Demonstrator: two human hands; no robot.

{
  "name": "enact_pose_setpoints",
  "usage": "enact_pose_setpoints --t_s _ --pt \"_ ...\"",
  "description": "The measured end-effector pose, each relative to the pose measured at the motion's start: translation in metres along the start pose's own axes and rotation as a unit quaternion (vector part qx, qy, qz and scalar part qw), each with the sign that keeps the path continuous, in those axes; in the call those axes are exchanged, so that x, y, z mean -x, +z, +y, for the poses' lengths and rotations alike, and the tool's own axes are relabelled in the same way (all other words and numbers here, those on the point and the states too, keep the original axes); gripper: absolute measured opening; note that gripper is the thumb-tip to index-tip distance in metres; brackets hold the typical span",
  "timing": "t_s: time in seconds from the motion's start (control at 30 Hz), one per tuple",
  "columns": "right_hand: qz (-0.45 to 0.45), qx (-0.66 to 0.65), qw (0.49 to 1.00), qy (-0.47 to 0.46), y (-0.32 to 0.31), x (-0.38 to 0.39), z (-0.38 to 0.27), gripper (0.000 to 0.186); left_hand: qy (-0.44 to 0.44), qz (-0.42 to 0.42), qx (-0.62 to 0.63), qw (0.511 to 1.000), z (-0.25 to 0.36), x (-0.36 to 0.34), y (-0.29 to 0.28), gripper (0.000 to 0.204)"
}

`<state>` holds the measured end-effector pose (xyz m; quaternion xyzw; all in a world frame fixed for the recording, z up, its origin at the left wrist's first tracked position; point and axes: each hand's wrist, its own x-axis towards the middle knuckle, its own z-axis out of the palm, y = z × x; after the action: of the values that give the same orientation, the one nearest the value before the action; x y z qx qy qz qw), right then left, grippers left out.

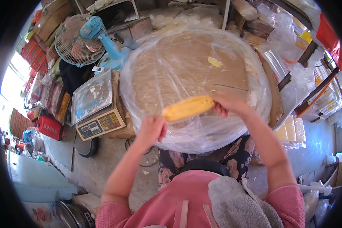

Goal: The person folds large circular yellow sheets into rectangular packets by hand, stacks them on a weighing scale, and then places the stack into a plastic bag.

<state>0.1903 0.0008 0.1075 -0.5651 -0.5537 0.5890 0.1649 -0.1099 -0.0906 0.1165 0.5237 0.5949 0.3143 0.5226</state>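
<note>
Between my two hands a yellow oblong bundle (188,108), slightly blurred, is held above the near part of a round table (190,72). Its exact kind I cannot make out. My right hand (226,104) grips the bundle's right end with curled fingers. At the left end, my left hand (154,128) is closed, its thumb side against the bundle. Clear plastic film (140,97) covers the tabletop, with brown cardboard beneath it. A yellow flake (214,62) lies toward the far right of the table, and smaller crumbs are scattered around it.
To the left stands a weighing scale (102,123) with a metal tray (93,95). Behind it is a blue fan (93,28). Plastic bags (288,38) and a rack crowd the right side. Flat yellowish packs (290,133) sit low at the right.
</note>
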Motion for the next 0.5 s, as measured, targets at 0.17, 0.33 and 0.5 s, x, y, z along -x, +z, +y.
enact_pose_setpoints --t_s 0.17,0.33,0.5 --pt "0.092 0.082 0.988 -0.093 -0.027 0.018 -0.082 0.036 0.032 -0.027 0.035 0.998 0.081 -0.019 -0.039 0.036" --pt "0.096 0.100 0.987 -0.081 -0.029 0.025 -0.081 0.027 -0.004 -0.070 0.051 0.996 0.074 -0.033 -0.048 0.039" --pt "0.123 0.086 0.985 -0.082 -0.031 0.022 -0.056 0.026 0.314 0.050 0.105 0.942 0.001 -0.087 -0.026 0.054"
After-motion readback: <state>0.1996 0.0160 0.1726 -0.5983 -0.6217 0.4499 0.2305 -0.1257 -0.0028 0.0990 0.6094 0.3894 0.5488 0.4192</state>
